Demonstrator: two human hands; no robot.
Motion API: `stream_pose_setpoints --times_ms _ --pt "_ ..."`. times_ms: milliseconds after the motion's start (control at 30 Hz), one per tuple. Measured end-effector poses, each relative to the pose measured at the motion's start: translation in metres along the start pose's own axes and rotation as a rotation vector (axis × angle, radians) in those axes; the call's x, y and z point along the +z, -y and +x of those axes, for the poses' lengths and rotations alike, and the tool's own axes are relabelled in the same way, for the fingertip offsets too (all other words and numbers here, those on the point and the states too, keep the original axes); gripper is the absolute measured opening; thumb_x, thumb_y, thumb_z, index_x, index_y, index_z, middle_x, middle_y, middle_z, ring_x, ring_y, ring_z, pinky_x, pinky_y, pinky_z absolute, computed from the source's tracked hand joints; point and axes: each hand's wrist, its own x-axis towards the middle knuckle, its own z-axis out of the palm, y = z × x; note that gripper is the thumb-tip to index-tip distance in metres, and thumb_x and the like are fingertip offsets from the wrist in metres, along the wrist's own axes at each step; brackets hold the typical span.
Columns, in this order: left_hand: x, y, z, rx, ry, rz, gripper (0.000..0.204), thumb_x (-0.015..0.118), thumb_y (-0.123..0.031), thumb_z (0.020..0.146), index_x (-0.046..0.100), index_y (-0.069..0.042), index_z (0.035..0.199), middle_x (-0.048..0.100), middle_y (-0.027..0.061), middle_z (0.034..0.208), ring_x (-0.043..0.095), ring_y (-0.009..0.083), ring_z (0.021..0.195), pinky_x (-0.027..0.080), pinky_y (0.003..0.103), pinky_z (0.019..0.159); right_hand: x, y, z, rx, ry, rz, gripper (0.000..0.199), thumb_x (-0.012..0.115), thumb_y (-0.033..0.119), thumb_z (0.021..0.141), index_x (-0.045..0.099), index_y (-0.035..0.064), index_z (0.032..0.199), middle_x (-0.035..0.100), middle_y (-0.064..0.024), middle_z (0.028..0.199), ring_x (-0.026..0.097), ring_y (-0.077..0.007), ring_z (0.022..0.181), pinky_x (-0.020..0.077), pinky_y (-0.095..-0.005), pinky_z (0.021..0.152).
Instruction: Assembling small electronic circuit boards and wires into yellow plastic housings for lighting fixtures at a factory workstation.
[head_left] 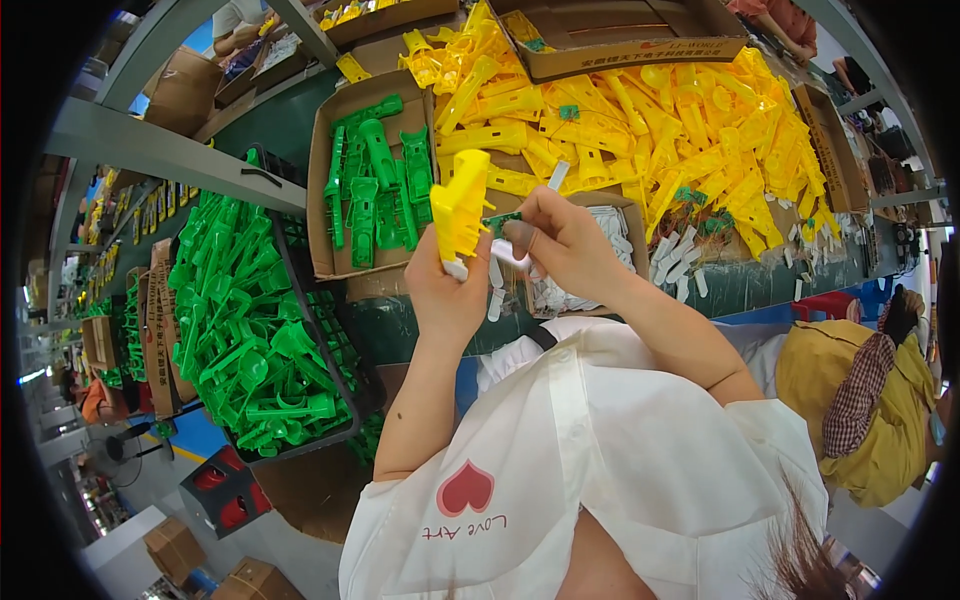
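My left hand [445,295] is closed around a yellow plastic housing half [461,205], which stands tilted upward with its ribbed inner side toward the right. A white piece [455,269] shows at its lower end, by my fingers. My right hand [578,250] pinches a small green circuit board [502,222] close beside the housing. A white strip [510,254] shows between the two hands; I cannot tell which hand holds it. Behind my right hand is a small carton of white strips [636,215], partly covered by that hand.
Yellow housings [690,120] heap across the far bench, with green boards [690,195] among them. A carton [322,200] of green housings stands ahead left. A black crate [335,380] of green parts is at my left. An open carton [625,60] sits on the heap.
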Motion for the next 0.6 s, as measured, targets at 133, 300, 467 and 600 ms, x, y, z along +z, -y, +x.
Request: stream_pose_setpoints --times_ms 133,300,467,600 --pt "0.002 0.016 0.0 -0.281 0.166 -0.518 0.035 0.047 -0.032 0.088 0.05 -0.002 0.106 0.06 0.0074 0.087 0.058 0.0154 0.073 0.047 0.026 0.065 -0.011 0.003 -0.008 0.006 -0.052 0.167 0.013 0.054 0.013 0.086 0.047 0.0041 0.079 0.057 -0.0042 0.061 0.043 -0.0046 0.041 0.0326 -0.0178 0.036" --pt "0.012 0.033 -0.009 -0.568 0.273 -0.975 0.052 0.023 -0.046 0.092 0.048 -0.003 0.108 0.058 0.0098 0.094 0.059 0.0179 0.077 0.049 0.031 0.069 -0.006 0.011 -0.026 0.118 0.088 0.318 0.016 0.053 0.014 0.086 0.046 0.0021 0.078 0.058 -0.0073 0.062 0.048 -0.007 0.041 0.0376 -0.0192 0.036" --pt "0.02 0.039 -0.016 -0.535 0.314 -1.041 0.045 0.02 -0.039 0.095 0.045 -0.005 0.113 0.056 0.0109 0.1 0.056 0.0196 0.089 0.045 0.032 0.078 0.001 0.004 -0.029 0.168 0.093 0.231 0.015 0.052 0.013 0.087 0.044 0.0032 0.08 0.058 -0.007 0.062 0.047 -0.0067 0.039 0.0364 -0.0195 0.036" --pt "0.022 0.038 -0.019 -0.494 0.314 -1.007 0.045 0.023 -0.04 0.094 0.045 -0.005 0.112 0.056 0.0102 0.101 0.055 0.02 0.09 0.045 0.033 0.079 0.007 0.005 -0.034 0.203 0.064 0.189 0.014 0.053 0.012 0.086 0.044 0.0031 0.08 0.057 -0.0059 0.062 0.046 -0.0063 0.038 0.0343 -0.0195 0.036"
